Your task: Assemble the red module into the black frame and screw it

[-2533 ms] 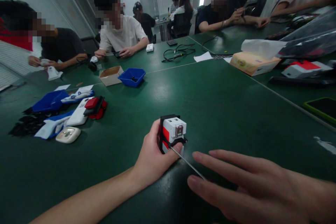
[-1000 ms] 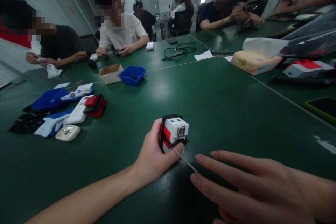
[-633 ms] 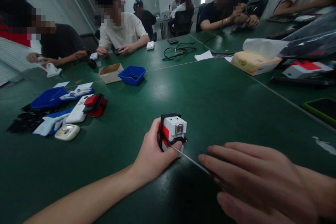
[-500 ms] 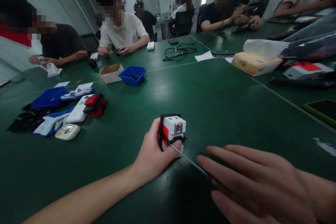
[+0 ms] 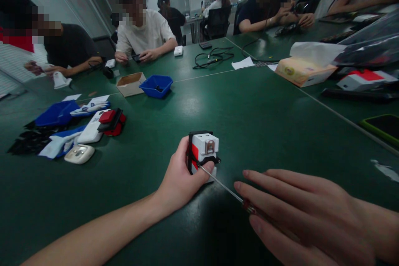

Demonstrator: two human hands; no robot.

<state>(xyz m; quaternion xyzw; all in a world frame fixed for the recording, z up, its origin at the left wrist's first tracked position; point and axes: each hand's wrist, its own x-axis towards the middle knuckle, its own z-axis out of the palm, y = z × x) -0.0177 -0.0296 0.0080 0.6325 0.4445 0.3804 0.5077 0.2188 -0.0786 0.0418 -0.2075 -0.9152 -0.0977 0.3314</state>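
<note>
A white and red block-shaped device (image 5: 204, 145) with a black bracket stands on the green table, and my left hand (image 5: 182, 178) is wrapped round it from the left. The thin metal shaft of a screwdriver (image 5: 222, 186) slants from the black bracket, beside my left thumb, down to the right. Its reddish handle lies against the fingers of my right hand (image 5: 308, 212), between thumb and fingers. Those fingers are stretched out, and the rest of the handle is hidden under the palm.
Blue trays (image 5: 156, 86), a cardboard box (image 5: 131, 84), gloves and a red-black device (image 5: 112, 122) lie at the left. A tissue pack (image 5: 304, 70) and a green-edged phone (image 5: 383, 129) are at the right. Several people sit round the green table (image 5: 212, 108).
The view has shifted slightly. My right thumb has moved a little against the screwdriver handle, and more of the handle's front end shows. My left hand still holds the device.
</note>
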